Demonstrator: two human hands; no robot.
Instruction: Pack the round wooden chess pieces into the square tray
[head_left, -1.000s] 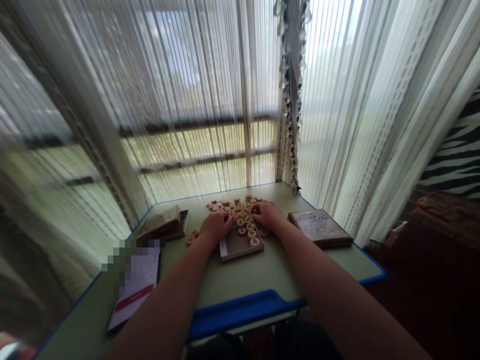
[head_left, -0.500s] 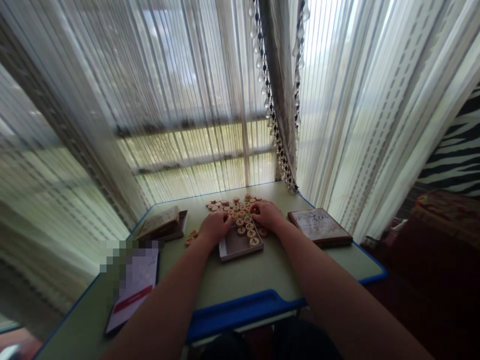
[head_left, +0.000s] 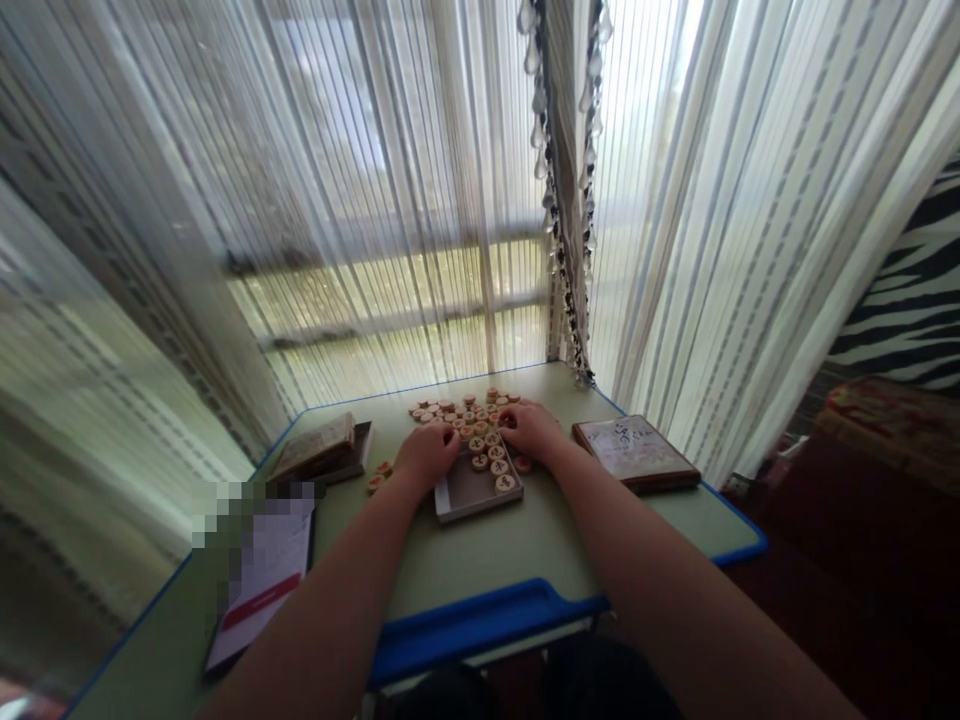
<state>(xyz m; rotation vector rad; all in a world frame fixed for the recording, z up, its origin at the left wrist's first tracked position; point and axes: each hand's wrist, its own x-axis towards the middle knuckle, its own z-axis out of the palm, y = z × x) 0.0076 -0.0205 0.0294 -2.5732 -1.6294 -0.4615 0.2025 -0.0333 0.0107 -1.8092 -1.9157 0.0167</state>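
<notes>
My left hand [head_left: 429, 450] is closed at the left wall of a shallow open box [head_left: 469, 495], its fingers curled; what they hold, if anything, is hidden. At the box's far right corner, my right hand [head_left: 529, 430] pinches a Chinese chess piece, mostly covered by the fingers. Several round wooden Chinese chess pieces [head_left: 498, 467] with dark characters lie inside the box along its right side. Beyond the box spreads a loose pile of more pieces [head_left: 450, 412], some face down and some with red marks.
Red-marked pieces [head_left: 379, 478] lie left of my left wrist. A lidded box [head_left: 636, 452] stands at the right, and a lid [head_left: 315, 445] rests on another box at the left. A tablet [head_left: 262, 590] lies near the left edge of the blue-rimmed table [head_left: 487, 565]. Sheer curtains hang behind.
The view has shifted slightly. My right fingers have drawn a little closer together at the box's far corner; my left hand stays by the left wall. The pieces in the box look the same.
</notes>
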